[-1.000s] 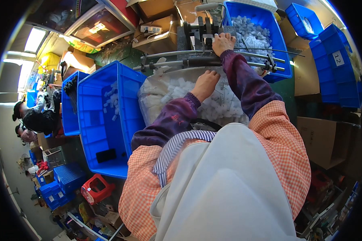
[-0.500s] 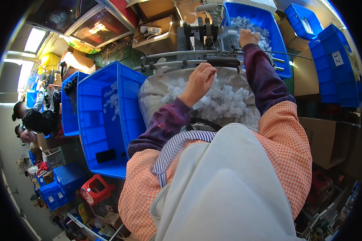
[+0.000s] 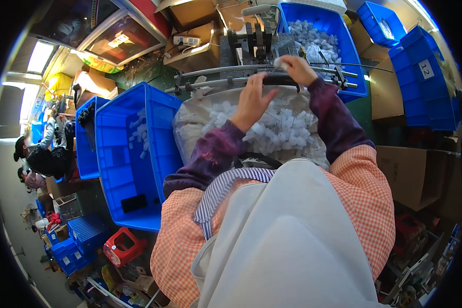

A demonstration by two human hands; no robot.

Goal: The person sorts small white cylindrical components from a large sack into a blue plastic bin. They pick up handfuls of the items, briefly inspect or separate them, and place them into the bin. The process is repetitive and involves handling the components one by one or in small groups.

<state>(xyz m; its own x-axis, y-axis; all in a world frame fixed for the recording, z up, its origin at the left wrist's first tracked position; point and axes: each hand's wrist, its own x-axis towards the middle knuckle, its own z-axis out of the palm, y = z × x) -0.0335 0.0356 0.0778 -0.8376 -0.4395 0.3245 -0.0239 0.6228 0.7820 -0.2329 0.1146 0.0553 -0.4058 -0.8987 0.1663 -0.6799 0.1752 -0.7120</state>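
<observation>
My right hand is closed on a small white plastic piece, held just above the metal rails at the front of a dark bench machine. To its left, my left hand is open, fingers stretched toward the rails and thumb apart. Beside that hand lies a black sleeve on the near rail. Below both hands, a heap of white translucent plastic parts rests on a pale sheet in front of me.
A blue bin of similar white pieces stands beyond my right hand. Left of me is a large blue crate with a few pieces and a dark flat object. Cardboard boxes and blue crates flank the right. People are far left.
My right hand has come back from the bin of white pieces, leftward to the rails, now with a piece in its fingers. My left hand has opened, its fingers straightening.
</observation>
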